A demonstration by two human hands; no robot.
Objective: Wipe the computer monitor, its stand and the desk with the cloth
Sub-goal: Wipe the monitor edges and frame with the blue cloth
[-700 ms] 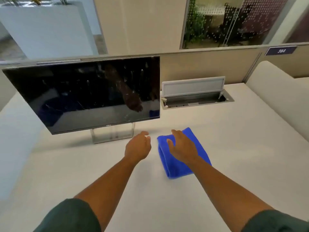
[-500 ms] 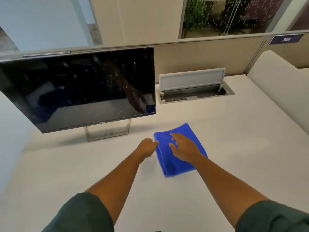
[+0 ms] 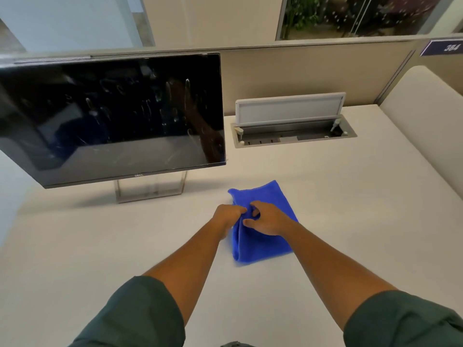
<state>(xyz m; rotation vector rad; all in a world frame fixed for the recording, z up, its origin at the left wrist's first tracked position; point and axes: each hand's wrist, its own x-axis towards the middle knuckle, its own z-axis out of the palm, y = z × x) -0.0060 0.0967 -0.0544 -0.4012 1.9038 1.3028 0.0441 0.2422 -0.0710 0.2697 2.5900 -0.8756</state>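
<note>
as cloth (image 3: 260, 236) lies folded on desk (image 3: 350, 221) right of monitor (image 3: 112, 121), left hand (image 3: 229, 215) pinches its left fold, right hand (image 3: 268, 219) curls onto top. soft, light, limp; best gathered at folded edge, likely to sag.

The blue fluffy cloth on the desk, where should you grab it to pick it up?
Probably the raised fold along the left edge of the blue folded microfibre cloth, coming from above. The rest lies flat on the white desk, so only that ridge offers something to pinch. The left hand and right hand already meet there.
</note>
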